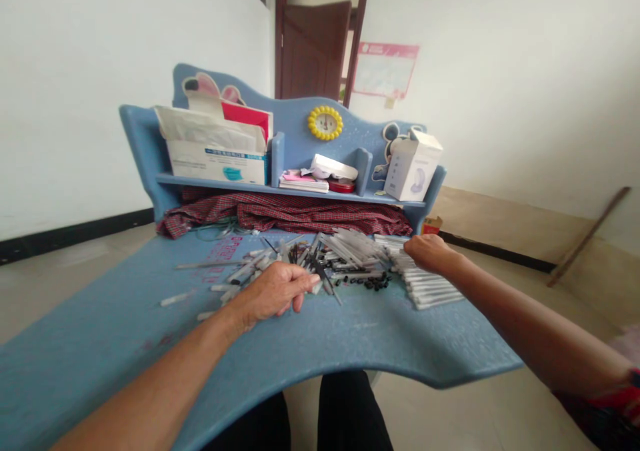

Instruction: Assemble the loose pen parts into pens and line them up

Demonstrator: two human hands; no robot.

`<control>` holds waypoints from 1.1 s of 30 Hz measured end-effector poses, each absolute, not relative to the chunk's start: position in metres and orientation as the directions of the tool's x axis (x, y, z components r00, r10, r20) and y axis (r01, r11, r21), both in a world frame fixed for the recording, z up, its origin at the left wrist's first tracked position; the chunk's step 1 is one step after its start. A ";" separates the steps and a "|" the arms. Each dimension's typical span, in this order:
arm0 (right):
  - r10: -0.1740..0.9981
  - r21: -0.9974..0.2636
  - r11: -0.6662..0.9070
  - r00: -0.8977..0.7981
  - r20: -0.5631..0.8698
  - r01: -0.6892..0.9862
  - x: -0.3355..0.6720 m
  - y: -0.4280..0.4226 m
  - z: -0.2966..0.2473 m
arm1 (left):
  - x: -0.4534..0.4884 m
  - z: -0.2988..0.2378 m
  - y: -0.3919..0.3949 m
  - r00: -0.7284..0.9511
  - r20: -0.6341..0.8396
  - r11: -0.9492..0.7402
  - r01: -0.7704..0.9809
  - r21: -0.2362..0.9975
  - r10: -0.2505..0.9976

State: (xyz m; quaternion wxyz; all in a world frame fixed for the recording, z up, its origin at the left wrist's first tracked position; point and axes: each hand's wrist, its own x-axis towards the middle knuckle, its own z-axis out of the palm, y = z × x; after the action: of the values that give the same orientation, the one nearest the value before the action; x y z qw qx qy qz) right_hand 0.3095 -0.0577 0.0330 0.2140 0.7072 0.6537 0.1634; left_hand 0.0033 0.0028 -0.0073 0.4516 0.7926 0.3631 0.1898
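Observation:
My left hand (284, 287) is closed in a pinch at the near edge of a heap of loose pen parts. A small pale piece shows by its fingertips, but I cannot make out whether they grip it. My right hand (433, 253) is closed over the far end of a row of white pens (434, 289), its fingertips turned away from view. Between the hands lie clear pen barrels (353, 247), dark thin pieces (320, 265) and a cluster of small black plugs (379, 282). Whitish caps (175, 299) are scattered left of my left hand.
The blue desk (350, 344) has a curved front edge above my knees. Along its back lies a red checked cloth (300, 214) under a shelf. On the shelf stand a mask box (215, 164), a white carton (415, 165), and a red tin (342, 186).

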 end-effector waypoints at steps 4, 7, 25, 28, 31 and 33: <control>0.994 0.514 -0.056 0.097 -0.054 0.856 0.315 -0.055 0.029 | 0.003 -0.009 0.004 0.671 -0.029 -0.345 0.418 0.840 0.741; 0.992 0.507 -0.069 0.112 -0.054 0.859 0.318 -0.053 0.027 | 0.004 -0.008 0.004 0.674 -0.033 -0.351 0.425 0.834 0.738; 0.999 0.278 -0.029 0.025 0.020 0.960 0.243 -0.047 0.015 | 0.002 -0.013 0.008 0.631 -0.004 -0.330 0.412 0.849 0.776; 0.997 0.248 -0.082 0.076 0.031 0.965 0.236 -0.034 0.006 | 0.001 -0.013 0.008 0.621 0.011 -0.334 0.406 0.851 0.783; 0.991 0.218 -0.137 0.132 0.038 0.966 0.233 -0.022 -0.001 | 0.000 -0.011 0.007 0.617 0.019 -0.336 0.401 0.852 0.787; 0.988 0.194 -0.157 0.151 0.043 0.968 0.233 -0.018 -0.005 | 0.000 -0.010 0.006 0.620 0.020 -0.336 0.398 0.854 0.784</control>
State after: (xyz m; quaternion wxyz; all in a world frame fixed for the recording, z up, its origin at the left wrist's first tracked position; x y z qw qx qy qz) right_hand 0.2331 -0.0177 -0.0047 0.0602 0.7563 0.6466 0.0796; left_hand -0.0002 0.0059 -0.0101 0.4368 0.7869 0.3757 0.2210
